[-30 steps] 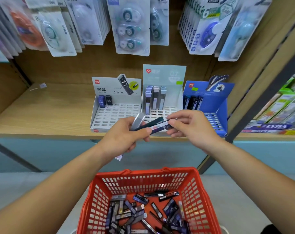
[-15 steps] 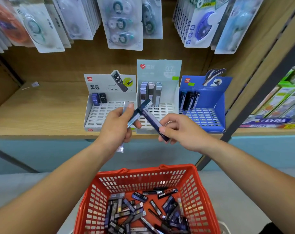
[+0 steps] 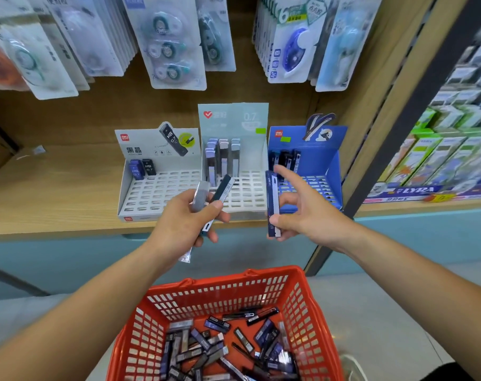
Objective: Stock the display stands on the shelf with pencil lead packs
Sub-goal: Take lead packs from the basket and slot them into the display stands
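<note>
parting from the left grip, the right grip now pinches one lead pack upright before the blue stand; the left grip clasps two spare packs; slotting likely next.

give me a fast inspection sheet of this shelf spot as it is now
surface: wooden shelf bears three display stands side by side
job's things: white stand holds two packs; middle stand and blue stand hold a few each; red basket holds loose packs
clutter: small tag on the shelf, far left
grippers: left hand grips a bunch of packs; right hand pinches one blue pack
cables: nothing seen
surroundings: correction tape cards hang above
</note>
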Motion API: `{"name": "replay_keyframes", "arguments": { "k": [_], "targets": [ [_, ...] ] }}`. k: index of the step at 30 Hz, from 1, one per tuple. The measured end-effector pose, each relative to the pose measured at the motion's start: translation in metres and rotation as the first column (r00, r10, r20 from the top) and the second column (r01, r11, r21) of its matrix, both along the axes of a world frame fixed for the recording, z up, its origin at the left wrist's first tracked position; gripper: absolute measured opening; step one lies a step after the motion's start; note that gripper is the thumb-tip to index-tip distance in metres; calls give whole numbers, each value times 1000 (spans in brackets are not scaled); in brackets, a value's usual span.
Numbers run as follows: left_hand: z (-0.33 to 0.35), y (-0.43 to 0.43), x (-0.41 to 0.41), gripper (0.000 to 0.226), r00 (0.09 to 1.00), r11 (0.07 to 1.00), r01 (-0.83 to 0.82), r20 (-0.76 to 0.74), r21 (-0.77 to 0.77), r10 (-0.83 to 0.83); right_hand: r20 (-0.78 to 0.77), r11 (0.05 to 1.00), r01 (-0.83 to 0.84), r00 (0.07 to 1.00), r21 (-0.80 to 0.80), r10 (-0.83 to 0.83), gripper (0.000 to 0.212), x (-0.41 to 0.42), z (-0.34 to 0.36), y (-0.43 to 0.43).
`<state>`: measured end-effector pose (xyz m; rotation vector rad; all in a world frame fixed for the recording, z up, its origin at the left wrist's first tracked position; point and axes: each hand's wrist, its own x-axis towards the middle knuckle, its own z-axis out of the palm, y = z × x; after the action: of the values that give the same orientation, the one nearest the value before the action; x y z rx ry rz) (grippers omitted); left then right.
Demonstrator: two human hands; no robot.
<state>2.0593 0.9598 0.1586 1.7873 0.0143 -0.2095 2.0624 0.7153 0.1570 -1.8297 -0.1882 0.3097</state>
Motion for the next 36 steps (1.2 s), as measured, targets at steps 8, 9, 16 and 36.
{"name": "replay_keyframes", "arguments": {
  "k": [8,9,16,36],
  "targets": [
    [-13,-35,-18,15,996,994,87,-32,65,-85,54,973,229,972,10,-229,49,-9,-8,-48],
    [-16,-40,-17,14,996,994,86,-35,70,-84,80,959,284,955,21,-285,44,-7,-10,-54],
    [-36,-60,2,12,997,996,32,-70,82,-26,255,863,499,828,74,-500,22,29,-8,-78],
    [-58,-96,79,15,968,957,-61,249,283,-11,431,888,457,794,44,-429,27,115,-31,-72]
  ]
}}
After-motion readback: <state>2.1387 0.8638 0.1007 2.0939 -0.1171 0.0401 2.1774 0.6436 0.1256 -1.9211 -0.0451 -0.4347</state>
